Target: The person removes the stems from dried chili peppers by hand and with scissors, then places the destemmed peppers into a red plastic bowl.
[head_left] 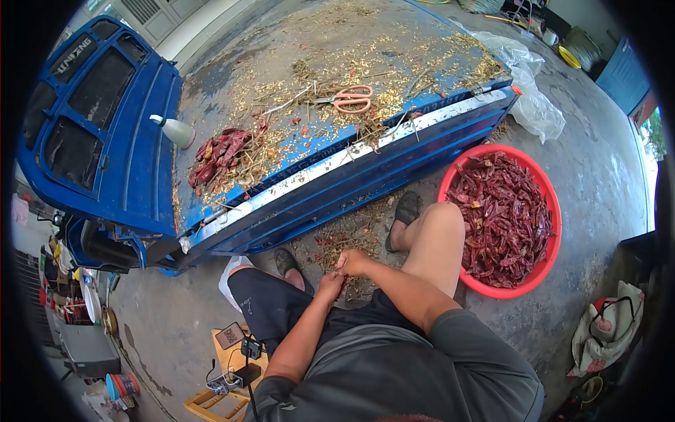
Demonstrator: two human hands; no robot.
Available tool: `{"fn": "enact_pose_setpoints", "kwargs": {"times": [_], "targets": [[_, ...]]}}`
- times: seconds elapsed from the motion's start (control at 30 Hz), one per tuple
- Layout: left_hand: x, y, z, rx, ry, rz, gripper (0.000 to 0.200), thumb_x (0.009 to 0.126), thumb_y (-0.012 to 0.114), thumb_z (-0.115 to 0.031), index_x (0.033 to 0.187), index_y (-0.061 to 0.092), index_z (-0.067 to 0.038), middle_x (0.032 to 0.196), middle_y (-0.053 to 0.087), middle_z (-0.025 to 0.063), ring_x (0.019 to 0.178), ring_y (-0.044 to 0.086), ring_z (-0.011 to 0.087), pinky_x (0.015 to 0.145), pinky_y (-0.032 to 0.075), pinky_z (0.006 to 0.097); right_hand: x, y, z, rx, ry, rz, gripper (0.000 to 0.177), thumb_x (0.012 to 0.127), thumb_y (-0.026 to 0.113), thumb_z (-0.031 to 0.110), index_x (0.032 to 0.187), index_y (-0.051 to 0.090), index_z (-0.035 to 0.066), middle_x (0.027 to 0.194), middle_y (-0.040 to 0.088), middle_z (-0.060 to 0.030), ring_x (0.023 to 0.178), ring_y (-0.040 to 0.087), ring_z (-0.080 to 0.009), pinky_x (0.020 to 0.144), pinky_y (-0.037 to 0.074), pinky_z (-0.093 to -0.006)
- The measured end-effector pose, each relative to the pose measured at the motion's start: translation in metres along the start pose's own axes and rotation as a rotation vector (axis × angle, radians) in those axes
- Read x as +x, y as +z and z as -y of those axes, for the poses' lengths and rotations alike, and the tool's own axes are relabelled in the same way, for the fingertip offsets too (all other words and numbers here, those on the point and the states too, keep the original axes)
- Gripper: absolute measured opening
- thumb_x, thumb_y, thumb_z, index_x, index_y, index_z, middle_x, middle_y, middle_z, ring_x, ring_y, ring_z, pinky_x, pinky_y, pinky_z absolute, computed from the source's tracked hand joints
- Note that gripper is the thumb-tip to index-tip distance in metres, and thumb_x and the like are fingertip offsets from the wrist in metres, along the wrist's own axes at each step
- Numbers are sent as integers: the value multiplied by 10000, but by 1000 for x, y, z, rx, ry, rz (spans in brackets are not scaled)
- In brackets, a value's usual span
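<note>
My left hand (329,286) and my right hand (354,263) meet between my knees, both with fingers closed in a pinch. Whatever lies between the fingertips is too small to make out. Below them, dry stems and scraps (337,246) litter the concrete floor. By my right knee stands a red basin (553,232) full of dried red chilies (503,218). A smaller heap of dried chilies (223,151) rests on the blue truck bed (295,165) in front of me. Scissors with pink handles (351,100) lie there among seeds and stalks.
A white bottle (176,131) stands on the bed near the blue cab (88,105). Clear plastic sheeting (538,105) hangs past the bed's right corner. To my left is a wooden stool (225,352) bearing a phone (229,335) and cables. A cloth bag (608,327) lies right.
</note>
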State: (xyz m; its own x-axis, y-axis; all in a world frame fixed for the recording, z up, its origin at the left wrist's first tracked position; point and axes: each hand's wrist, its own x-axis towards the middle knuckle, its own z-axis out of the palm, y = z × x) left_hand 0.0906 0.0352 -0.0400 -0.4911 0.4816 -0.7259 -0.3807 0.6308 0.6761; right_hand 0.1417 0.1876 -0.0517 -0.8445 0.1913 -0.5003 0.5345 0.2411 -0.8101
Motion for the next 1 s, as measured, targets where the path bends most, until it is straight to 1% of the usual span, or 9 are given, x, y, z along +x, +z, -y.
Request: {"fn": "enact_pose_setpoints", "kwargs": {"times": [0.13,0.17,0.23,0.27,0.4,0.63,0.73,0.83,1.0], "targets": [[-10,-5,-18,-93,66,12,199,962,514,-203,877,632,-68,689,593,13,533,535,114,467,409,270,1,-15,4,565,34,167,382,779,802,117,1100,641,-13,874,700,-75,776,661,-129,643,533,-262],[-7,-7,-16,-100,67,14,199,962,514,-203,877,632,-68,689,593,13,533,535,114,467,409,270,-2,-14,9,558,37,167,382,779,802,117,1100,641,-13,874,700,-75,776,661,-129,643,533,-262],[-2,-11,-11,-174,100,-7,197,962,506,-193,893,642,-68,699,597,9,548,540,112,475,415,269,-5,-7,10,802,177,-22,427,823,801,194,1153,618,-7,869,687,-62,739,646,-123,615,538,-266],[-1,-12,-8,-135,116,3,192,958,512,-188,893,642,-63,704,597,7,552,538,108,483,419,265,-4,-2,6,789,195,-49,410,850,791,275,1125,649,7,862,689,-47,732,648,-124,619,543,-268],[-8,-7,-9,-154,97,86,193,960,515,-189,908,647,-59,713,598,6,553,530,99,488,416,253,-14,1,11,673,293,-7,348,853,787,309,1049,693,38,861,699,-35,734,650,-123,627,546,-275],[-22,-17,-32,-221,150,93,198,969,511,-199,921,645,-60,719,587,-4,553,515,83,492,408,240,-33,-9,44,719,365,-169,294,878,757,354,927,720,67,813,700,-14,664,621,-82,583,501,-219],[-20,-22,-34,-297,158,138,192,970,509,-197,896,632,-69,715,578,-5,547,507,89,486,399,244,-28,1,49,670,43,-293,232,919,717,270,846,713,50,765,677,-3,612,571,-59,544,462,-209],[-21,-23,-34,-317,134,114,187,969,506,-193,873,619,-80,698,562,-9,529,497,93,472,389,249,-21,12,39,413,9,-401,249,928,703,254,800,706,41,715,654,6,579,545,-53,525,440,-217],[-23,-18,-28,-254,120,82,195,976,504,-202,887,628,-80,668,535,-13,511,472,89,460,378,259,-11,20,7,629,24,-437,290,936,687,260,753,701,35,665,630,15,555,528,-53,507,416,-228]]}}
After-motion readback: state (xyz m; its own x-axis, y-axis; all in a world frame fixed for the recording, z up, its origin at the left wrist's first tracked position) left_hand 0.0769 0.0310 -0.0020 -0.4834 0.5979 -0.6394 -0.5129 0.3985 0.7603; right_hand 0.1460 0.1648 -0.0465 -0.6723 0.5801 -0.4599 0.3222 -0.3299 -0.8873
